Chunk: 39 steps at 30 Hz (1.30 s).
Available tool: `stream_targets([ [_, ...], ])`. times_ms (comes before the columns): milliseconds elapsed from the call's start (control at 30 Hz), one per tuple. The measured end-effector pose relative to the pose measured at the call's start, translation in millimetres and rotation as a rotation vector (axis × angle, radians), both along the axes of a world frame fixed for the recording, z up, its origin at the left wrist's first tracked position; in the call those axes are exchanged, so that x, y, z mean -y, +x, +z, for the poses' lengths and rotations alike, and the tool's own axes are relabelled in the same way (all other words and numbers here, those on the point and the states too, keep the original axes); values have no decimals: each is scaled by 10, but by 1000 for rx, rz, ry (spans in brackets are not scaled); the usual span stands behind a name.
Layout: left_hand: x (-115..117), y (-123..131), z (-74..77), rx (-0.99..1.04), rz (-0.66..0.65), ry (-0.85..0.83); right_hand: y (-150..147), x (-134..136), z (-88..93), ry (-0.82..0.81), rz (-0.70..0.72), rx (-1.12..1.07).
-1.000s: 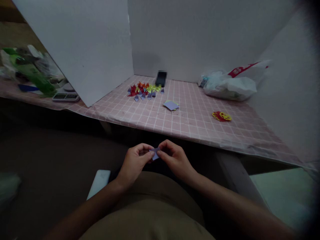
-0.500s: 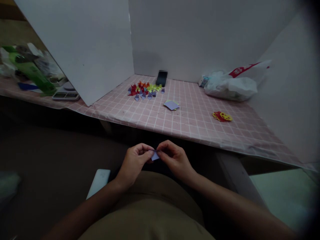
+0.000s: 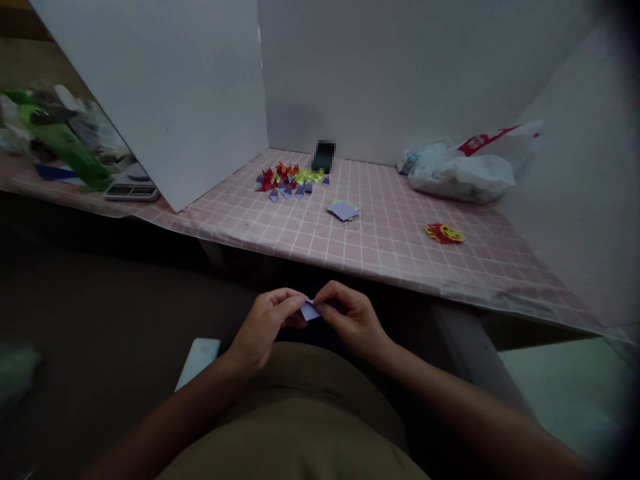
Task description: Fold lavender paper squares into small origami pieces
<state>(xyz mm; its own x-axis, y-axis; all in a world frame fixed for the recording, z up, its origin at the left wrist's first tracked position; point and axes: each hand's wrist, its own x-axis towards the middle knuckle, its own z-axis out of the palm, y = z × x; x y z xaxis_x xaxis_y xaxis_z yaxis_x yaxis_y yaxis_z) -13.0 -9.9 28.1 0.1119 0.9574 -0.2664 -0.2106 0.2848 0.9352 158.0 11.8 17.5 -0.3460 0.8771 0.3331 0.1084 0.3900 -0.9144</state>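
Observation:
Between my two hands, above my lap, is a small folded piece of lilac paper (image 3: 310, 311). My left hand (image 3: 270, 321) pinches its left side between thumb and fingers. On the opposite side, my right hand (image 3: 349, 316) grips the upper right edge with thumb and forefinger. Fingers cover part of the paper, so its full shape is hidden. Beyond the hands, a stack of square paper sheets (image 3: 343, 211), lilac on top with yellow beneath, lies on the table. Further back sits a cluster of small folded paper figures (image 3: 287, 179) in red, orange, yellow and purple.
The table has a pink checked cloth (image 3: 390, 233). On it are a red and yellow item (image 3: 444, 233), a white plastic bag (image 3: 460, 175) and a blurred dark object (image 3: 324, 157). White panels (image 3: 200, 87) enclose it. Left are a scale (image 3: 131, 191) and green bottle (image 3: 65, 147).
My left thumb has shifted slightly up along the paper's edge, and the paper has tilted a little. My right hand is nearly unmoved. The things on the table are the same.

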Motion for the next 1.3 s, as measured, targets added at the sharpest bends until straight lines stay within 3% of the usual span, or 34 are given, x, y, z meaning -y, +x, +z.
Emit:
stream_targets([
  [300, -8, 0, 1, -61, 6, 12, 1, 6, -2, -56, -4, -11],
  [700, -11, -5, 53, -232, 48, 62, 3, -36, 31, -360, 58, -147],
  [900, -7, -5, 59, -276, 30, 94, 9, -48, 34, -333, 56, -14],
  [1300, -46, -4, 14, -244, -9, 79, 15, -58, 69, -274, 41, 44],
])
